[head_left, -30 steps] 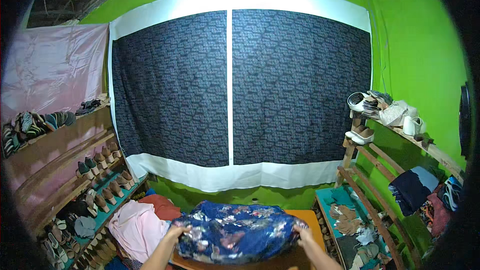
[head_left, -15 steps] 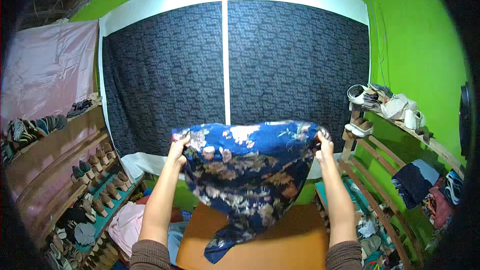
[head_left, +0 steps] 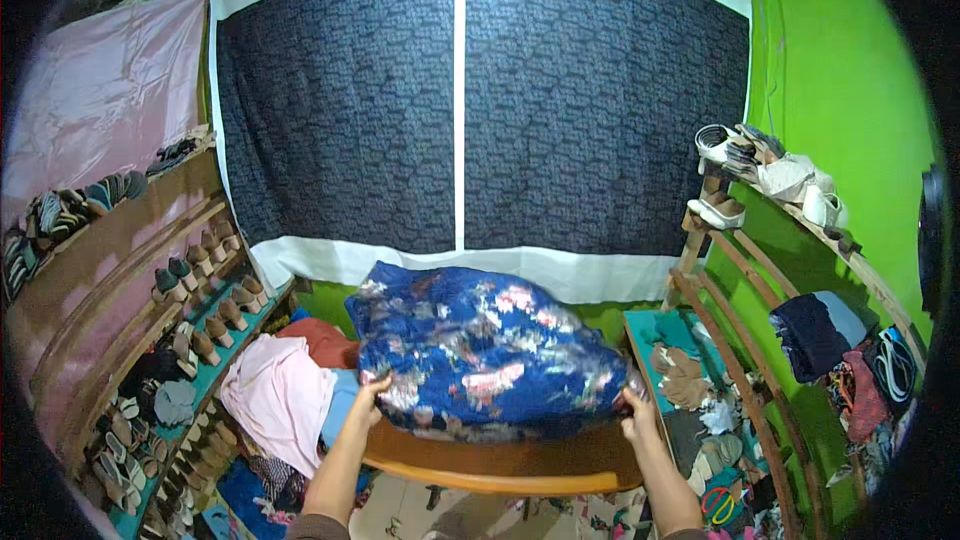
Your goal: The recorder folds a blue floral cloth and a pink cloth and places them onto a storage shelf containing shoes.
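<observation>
A blue floral cloth [head_left: 490, 340] billows out above a brown wooden table [head_left: 500, 468], covering most of its top. My left hand [head_left: 372, 396] grips the cloth's near left corner, fingers closed on it. At the near right corner, my right hand [head_left: 636, 412] pinches the fabric in the same way. The far part of the cloth puffs up, and its near edge is blurred by motion. Whether the cloth's underside touches the table is hidden.
Left of the table lies a pile of clothes with a pink cloth [head_left: 280, 390] on top. Shoe racks [head_left: 232, 335] line the left side. A wooden rack [head_left: 745, 360] with folded clothes [head_left: 820, 335] and shoes stands right. A dark patterned curtain [head_left: 340, 130] hangs behind.
Both hands have come down and nearer, bringing the cloth from hanging upright to spread out over the table. The view has tilted further down.
</observation>
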Available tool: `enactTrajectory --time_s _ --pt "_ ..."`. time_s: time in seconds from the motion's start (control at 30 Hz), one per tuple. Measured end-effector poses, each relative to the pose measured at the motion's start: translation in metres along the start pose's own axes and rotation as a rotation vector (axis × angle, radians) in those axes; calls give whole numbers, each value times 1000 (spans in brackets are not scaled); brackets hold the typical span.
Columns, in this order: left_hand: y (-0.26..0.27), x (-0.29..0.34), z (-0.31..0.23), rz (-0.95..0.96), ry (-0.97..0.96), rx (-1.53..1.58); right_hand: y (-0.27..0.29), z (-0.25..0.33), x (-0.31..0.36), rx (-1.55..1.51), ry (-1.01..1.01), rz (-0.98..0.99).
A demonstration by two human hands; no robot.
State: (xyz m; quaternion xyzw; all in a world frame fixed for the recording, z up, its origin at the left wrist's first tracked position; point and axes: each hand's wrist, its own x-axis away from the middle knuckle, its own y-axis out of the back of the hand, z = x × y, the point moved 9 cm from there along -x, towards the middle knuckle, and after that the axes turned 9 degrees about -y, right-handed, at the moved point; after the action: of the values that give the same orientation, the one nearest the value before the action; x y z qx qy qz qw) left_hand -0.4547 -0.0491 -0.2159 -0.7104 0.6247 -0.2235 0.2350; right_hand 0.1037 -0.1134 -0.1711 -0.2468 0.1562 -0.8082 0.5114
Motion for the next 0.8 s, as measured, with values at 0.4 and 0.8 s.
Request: enactTrajectory --time_s 0.4,0.8 --pt "30 148 -16 -789 -398 -1512 37 -31 108 820 -175 -444" --pt "-136 106 109 282 -732 -1993 -110 -144 86 1694 731 15"
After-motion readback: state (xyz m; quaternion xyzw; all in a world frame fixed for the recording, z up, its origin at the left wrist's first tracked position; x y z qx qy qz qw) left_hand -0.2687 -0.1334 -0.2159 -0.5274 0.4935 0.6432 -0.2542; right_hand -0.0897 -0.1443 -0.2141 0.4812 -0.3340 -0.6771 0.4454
